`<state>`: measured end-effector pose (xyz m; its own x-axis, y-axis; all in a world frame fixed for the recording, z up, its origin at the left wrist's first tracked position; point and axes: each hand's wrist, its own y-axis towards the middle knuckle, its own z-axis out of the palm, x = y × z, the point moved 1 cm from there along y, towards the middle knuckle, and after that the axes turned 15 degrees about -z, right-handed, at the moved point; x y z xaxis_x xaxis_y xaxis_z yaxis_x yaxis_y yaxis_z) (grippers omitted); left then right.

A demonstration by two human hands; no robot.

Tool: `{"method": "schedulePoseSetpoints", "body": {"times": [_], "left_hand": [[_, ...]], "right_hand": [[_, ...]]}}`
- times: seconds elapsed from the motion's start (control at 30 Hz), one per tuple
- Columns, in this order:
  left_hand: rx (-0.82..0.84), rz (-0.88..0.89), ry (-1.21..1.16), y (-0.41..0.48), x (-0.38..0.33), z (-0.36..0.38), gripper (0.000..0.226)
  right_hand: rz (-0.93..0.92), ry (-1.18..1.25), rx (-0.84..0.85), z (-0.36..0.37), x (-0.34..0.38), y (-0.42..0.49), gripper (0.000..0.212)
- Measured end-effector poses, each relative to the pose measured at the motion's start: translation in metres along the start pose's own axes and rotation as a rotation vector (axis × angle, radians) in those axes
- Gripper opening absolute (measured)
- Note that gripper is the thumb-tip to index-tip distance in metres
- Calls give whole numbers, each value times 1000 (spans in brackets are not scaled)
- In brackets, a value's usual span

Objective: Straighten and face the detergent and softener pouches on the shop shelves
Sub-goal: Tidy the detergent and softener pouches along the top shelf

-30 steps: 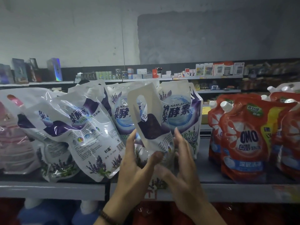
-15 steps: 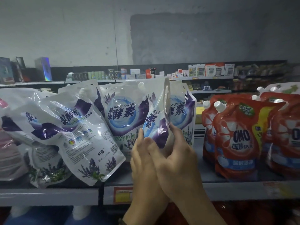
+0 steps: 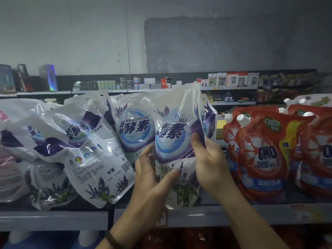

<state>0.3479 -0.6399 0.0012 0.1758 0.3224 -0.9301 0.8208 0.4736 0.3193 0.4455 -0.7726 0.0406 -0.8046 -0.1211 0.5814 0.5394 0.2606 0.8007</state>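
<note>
Left hand point(image 3: 152, 174), right hand point(image 3: 211, 163) both gripping lavender pouch point(image 3: 175, 139) — upright | label facing out

My left grip point(image 3: 152, 178) and right grip point(image 3: 210, 164) are bare, forearms unsleeved; a dark, braided-looking band point(image 3: 111, 239) circles my left wrist.

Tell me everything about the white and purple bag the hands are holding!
The held pouch is shiny, crinkly white plastic with a purple band, a blue swirl, big dark letters and lavender flowers near the bottom. It is upright, front facing the camera, bottom low at the grey shelf edge. The left hand grips its left side, the right hand pinches its right edge. It overlaps a matching pouch behind.
</note>
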Motion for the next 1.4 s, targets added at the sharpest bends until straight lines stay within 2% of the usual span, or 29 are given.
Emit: {"method": "schedulePoseSetpoints", "body": {"times": [0.1, 0.17, 0.27, 0.4, 0.5, 0.63, 0.7, 0.8, 1.0, 1.13, 1.17, 1.23, 1.4], "left_hand": [[63, -99, -53, 29, 13, -14, 95], [163, -142, -110, 43, 16, -19, 102], [243, -176, -82, 53, 11, -16, 101], [250, -198, -46, 58, 13, -9, 104], [275, -240, -63, 59, 17, -6, 107], [288, -282, -50, 58, 19, 0, 86], [291, -294, -50, 58, 20, 1, 81], [277, -302, -55, 60, 22, 0, 87], [281, -313, -51, 60, 25, 4, 83], [279, -299, -54, 60, 27, 5, 81], [278, -293, -54, 60, 27, 5, 80], [275, -282, -55, 61, 28, 4, 80], [295, -267, -31, 63, 30, 2, 87]], "right_hand": [[27, 77, -17, -8, -9, 6, 84], [36, 138, -24, -11, -15, 10, 86], [59, 243, -77, -17, -24, 16, 64], [115, 368, -92, -25, -32, 20, 36], [161, 469, -103, -31, -35, 24, 36], [166, 520, -105, -37, -39, 26, 31], [156, 479, -85, -39, -39, 26, 35], [119, 365, -53, -44, -43, 25, 36], [64, 229, -67, -50, -35, 14, 29], [193, 131, -1, -50, -32, -9, 44], [217, 73, 32, -53, -32, -17, 43], [259, -6, 94, -58, -32, -35, 23], [275, -267, 205, -62, -38, -66, 53]]}}
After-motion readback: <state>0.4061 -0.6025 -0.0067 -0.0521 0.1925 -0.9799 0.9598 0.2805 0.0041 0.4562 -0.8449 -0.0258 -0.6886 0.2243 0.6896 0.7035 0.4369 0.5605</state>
